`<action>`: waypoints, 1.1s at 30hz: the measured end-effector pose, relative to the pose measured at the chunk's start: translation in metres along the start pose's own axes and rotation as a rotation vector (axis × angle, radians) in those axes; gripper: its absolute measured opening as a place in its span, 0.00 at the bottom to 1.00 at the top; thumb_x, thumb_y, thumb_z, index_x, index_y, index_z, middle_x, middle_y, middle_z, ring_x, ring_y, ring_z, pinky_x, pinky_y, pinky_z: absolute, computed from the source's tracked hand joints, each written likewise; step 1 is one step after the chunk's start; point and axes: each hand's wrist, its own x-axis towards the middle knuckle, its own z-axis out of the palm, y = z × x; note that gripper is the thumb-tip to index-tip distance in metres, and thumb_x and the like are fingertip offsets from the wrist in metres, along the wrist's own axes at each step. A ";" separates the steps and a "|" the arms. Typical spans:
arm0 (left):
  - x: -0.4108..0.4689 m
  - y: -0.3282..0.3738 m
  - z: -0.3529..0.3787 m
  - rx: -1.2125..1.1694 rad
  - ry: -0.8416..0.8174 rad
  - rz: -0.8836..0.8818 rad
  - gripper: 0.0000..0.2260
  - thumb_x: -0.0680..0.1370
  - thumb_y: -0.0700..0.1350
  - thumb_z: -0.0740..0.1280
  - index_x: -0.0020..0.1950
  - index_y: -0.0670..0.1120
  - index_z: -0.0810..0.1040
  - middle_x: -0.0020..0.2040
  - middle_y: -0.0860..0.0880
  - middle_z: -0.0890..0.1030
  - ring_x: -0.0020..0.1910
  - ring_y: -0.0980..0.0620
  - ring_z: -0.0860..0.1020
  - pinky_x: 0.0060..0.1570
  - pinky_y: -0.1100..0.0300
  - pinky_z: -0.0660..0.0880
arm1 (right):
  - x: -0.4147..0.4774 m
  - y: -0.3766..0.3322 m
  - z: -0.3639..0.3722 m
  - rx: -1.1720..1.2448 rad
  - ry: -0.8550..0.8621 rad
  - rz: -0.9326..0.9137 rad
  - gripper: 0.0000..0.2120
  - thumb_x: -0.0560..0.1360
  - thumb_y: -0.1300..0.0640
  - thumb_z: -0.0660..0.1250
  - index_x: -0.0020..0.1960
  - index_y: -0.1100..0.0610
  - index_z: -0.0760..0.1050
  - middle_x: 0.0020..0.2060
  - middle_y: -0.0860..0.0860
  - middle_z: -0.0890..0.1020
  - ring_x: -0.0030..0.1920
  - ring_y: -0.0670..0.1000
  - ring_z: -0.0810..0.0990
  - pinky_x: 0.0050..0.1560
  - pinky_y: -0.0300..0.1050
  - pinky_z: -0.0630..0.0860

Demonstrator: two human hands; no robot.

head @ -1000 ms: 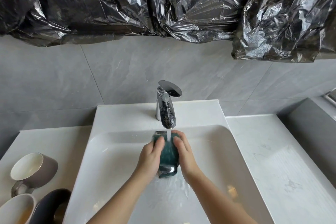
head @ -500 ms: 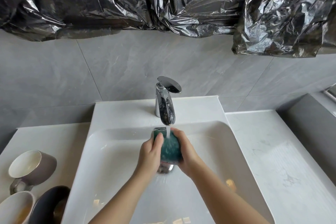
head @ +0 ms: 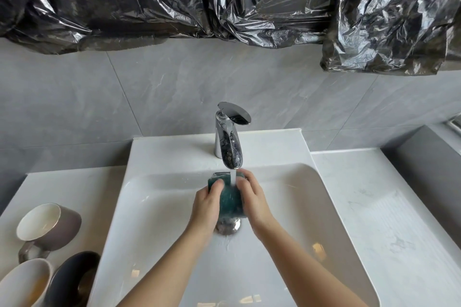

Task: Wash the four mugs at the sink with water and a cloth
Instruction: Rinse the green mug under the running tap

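The left hand [head: 208, 203] and the right hand [head: 254, 200] hold the green cloth [head: 230, 197] between them, fingers curled round it. Water [head: 233, 177] from the tap [head: 230, 142] runs onto it, over the sink [head: 162, 207]. On the surface [head: 74, 189] at the left sit a brown mug [head: 62, 227], a white mug [head: 22, 281] and a dark mug [head: 72, 276]
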 end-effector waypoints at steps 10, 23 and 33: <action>-0.004 0.004 -0.001 0.132 0.015 0.088 0.17 0.74 0.53 0.63 0.38 0.38 0.76 0.32 0.47 0.77 0.35 0.48 0.76 0.37 0.56 0.73 | -0.007 -0.006 0.002 0.191 -0.089 0.248 0.22 0.73 0.43 0.62 0.62 0.54 0.77 0.57 0.58 0.83 0.52 0.58 0.85 0.48 0.58 0.83; -0.014 0.001 0.000 0.037 -0.033 0.062 0.14 0.74 0.50 0.58 0.36 0.42 0.76 0.31 0.50 0.78 0.33 0.51 0.76 0.35 0.60 0.72 | 0.000 0.006 -0.005 0.240 -0.092 0.152 0.26 0.67 0.46 0.68 0.61 0.59 0.76 0.59 0.63 0.81 0.61 0.62 0.80 0.62 0.65 0.74; -0.002 0.008 -0.005 -0.070 -0.045 -0.142 0.16 0.83 0.48 0.56 0.44 0.46 0.81 0.37 0.48 0.82 0.38 0.49 0.81 0.40 0.59 0.75 | -0.002 0.010 -0.019 0.422 -0.313 0.172 0.27 0.68 0.56 0.59 0.67 0.51 0.73 0.61 0.59 0.79 0.57 0.60 0.80 0.55 0.57 0.77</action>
